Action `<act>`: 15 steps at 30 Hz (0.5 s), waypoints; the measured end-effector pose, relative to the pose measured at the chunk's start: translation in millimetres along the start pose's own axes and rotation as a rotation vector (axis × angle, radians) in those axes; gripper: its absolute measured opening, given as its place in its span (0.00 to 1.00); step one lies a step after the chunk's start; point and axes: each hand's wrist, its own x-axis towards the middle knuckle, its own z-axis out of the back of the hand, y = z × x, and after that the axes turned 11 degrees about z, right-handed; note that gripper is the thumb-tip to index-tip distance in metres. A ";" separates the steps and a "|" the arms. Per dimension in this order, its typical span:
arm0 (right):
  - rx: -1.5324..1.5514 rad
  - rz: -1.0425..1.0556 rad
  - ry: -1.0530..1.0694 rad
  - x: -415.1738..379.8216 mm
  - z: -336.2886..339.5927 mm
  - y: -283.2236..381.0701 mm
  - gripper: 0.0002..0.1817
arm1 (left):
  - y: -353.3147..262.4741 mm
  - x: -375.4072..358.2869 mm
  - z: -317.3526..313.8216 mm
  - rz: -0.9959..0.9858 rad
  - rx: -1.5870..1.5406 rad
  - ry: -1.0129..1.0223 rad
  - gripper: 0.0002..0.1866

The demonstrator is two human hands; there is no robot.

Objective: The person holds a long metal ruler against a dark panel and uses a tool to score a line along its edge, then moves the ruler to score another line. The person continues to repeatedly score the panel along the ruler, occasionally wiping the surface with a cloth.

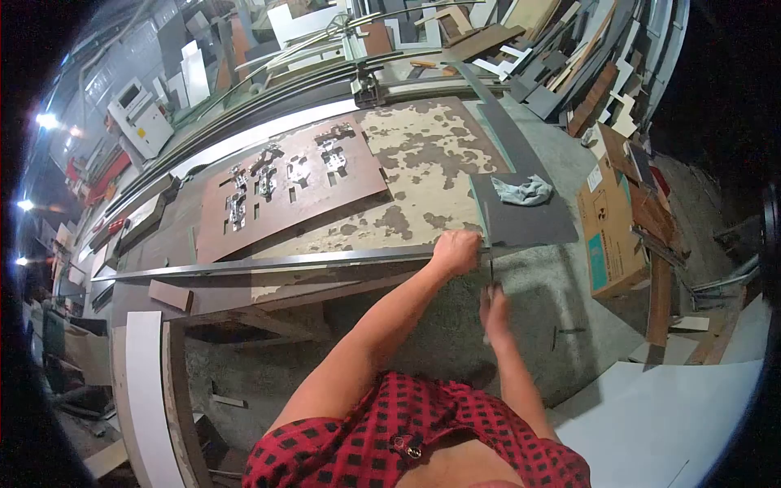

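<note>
A long silvery metal strip (pixel 325 257) lies along the near edge of the worktable, its right end under my left hand (pixel 457 250). The fingers of that hand are closed around the strip near the table corner. Just below and to the right, my right hand (pixel 494 313) is closed and slightly blurred. A thin dark tool (pixel 490 267) rises from it towards the strip's end; its exact kind is too blurred to tell. On the table a brown panel (pixel 301 191) carries several metal hinges (pixel 297 169).
A crumpled cloth (pixel 522 190) rests on a dark board (pixel 529 220) at the table's right end. A cardboard box (pixel 612 232) with offcuts stands on the floor to the right. A small brown block (pixel 171 295) sits near the left front edge. Panel scraps (pixel 561 73) lean behind.
</note>
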 end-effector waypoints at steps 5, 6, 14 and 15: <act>-0.399 0.109 0.256 -45.0 17.6 -18.6 0.16 | 0.6 0.5 -2.2 -0.010 -0.009 0.024 0.12; -0.429 0.478 0.129 -45.4 15.7 -29.5 0.12 | -0.1 0.7 -0.8 -0.014 -0.006 0.024 0.12; -0.317 0.105 0.150 47.4 -4.3 4.7 0.11 | -0.8 -1.9 3.6 -0.016 -0.045 0.014 0.10; -0.318 0.100 0.163 38.3 -2.0 10.1 0.11 | 0.1 -3.5 3.0 -0.006 -0.050 0.021 0.10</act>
